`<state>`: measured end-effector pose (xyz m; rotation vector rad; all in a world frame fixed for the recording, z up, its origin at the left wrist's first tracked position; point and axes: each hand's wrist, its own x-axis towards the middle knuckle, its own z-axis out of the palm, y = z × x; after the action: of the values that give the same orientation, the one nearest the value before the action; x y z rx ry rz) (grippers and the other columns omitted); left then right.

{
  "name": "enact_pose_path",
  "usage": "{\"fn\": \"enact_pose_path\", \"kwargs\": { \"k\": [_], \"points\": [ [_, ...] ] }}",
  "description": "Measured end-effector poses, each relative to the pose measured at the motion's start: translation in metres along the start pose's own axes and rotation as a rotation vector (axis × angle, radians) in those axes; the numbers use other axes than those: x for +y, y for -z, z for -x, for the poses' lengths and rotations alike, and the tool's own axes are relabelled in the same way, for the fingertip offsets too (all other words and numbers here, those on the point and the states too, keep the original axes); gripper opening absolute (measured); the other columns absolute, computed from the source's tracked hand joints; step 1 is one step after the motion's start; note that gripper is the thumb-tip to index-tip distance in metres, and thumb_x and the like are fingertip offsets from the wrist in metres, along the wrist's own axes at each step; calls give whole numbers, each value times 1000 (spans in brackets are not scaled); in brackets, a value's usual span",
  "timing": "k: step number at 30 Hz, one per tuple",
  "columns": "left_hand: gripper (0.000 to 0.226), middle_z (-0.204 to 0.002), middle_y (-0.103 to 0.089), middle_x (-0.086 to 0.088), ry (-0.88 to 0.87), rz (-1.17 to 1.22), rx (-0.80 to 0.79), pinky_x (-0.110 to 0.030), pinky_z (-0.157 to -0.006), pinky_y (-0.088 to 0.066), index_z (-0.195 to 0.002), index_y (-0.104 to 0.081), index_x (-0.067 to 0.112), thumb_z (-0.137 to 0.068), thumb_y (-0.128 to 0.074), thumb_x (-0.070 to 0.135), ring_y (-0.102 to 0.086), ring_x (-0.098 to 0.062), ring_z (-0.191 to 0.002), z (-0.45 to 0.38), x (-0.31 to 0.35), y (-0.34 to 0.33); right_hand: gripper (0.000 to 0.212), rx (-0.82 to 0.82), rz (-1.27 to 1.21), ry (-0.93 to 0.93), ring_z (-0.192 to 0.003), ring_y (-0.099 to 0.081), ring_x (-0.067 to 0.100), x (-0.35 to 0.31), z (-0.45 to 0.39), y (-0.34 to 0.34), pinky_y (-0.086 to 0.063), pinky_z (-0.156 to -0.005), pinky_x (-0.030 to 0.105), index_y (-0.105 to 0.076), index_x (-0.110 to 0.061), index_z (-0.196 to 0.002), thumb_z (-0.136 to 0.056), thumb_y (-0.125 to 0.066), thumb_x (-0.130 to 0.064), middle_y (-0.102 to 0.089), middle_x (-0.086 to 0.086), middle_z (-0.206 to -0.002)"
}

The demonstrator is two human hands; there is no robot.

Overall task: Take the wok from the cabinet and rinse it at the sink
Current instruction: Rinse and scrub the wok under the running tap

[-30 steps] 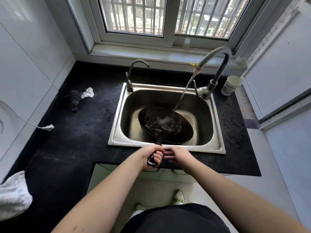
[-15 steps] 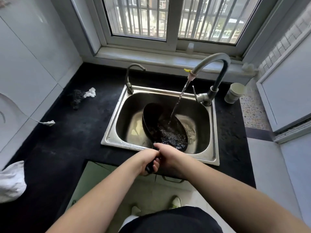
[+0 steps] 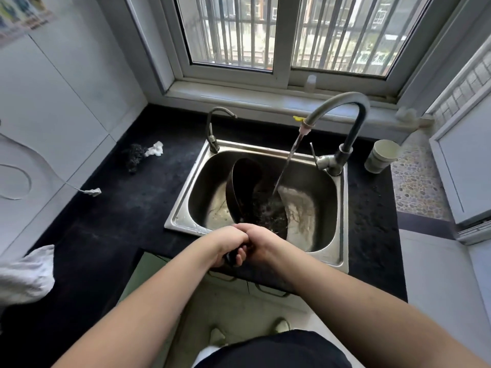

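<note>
Home kitchen: sink (image 3: 183, 221), faucet (image 3: 342, 120), countertop (image 3: 127, 208).

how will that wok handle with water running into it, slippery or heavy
Probably heavy: both hands, left and right, grip the handle. The wok is wet and tilted in the sink, so likely slippery. It looks like stiff metal and should not flex.

Barred sliding window (image 3: 287, 35) admits daylight above a white sill (image 3: 239, 98). White tiled walls (image 3: 53, 102) flank a black countertop (image 3: 119, 208). Pale floor (image 3: 239, 314) below.
</note>
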<state>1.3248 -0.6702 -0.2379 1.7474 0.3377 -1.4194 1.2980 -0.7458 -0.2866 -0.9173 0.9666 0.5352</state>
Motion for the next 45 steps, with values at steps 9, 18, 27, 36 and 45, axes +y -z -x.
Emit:
{"fn": "enact_pose_path", "kwargs": {
  "k": [9, 18, 27, 36, 45],
  "points": [
    [26, -56, -36, 0, -72, -280, 98, -9, -32, -27, -65, -42, 13, -90, -36, 5, -33, -4, -26, 38, 29, 11, 24, -68, -165, 168, -29, -37, 14, -15, 13, -19, -31, -37, 17, -50, -10, -61, -82, -55, -17, -41, 3, -39],
    [27, -50, -44, -7, -161, -802, 227, -13, -37, -32, -60, -47, 8, -85, -37, 13, -38, -16, -32, 78, 60, 42, 18, -324, -323, 250, -49, -46, 22, -31, 36, -47, -43, -50, 29, -56, -1, -76, -82, -49, -16, -48, 12, -62],
    [23, -61, -58, -10, -226, -1329, 432, -30, -59, -48, -79, -63, 3, -86, -46, 17, -61, -28, -60, 94, 79, 43, 34, -390, -458, 287, -67, -68, 30, -37, 32, -58, -49, -75, 33, -64, 7, -91, -96, -38, -14, -68, 21, -80],
    [34, -96, -67, -14, -296, -1276, 401, -32, -77, -52, -111, -64, 4, -90, -50, 28, -67, -30, -96, 81, 84, 15, 28, -321, -590, 229, -85, -59, 30, -43, 19, -32, -52, -79, 39, -62, 5, -101, -84, -51, -15, -61, 19, -96],
    [34, -108, -65, -12, -386, -1222, 559, -32, -76, -51, -114, -62, 7, -92, -46, 27, -64, -29, -98, 69, 102, 3, 38, -395, -634, 202, -85, -64, 29, -67, 14, -13, -58, -67, 39, -63, -1, -103, -70, -53, -16, -63, 16, -101]
  ]
}}
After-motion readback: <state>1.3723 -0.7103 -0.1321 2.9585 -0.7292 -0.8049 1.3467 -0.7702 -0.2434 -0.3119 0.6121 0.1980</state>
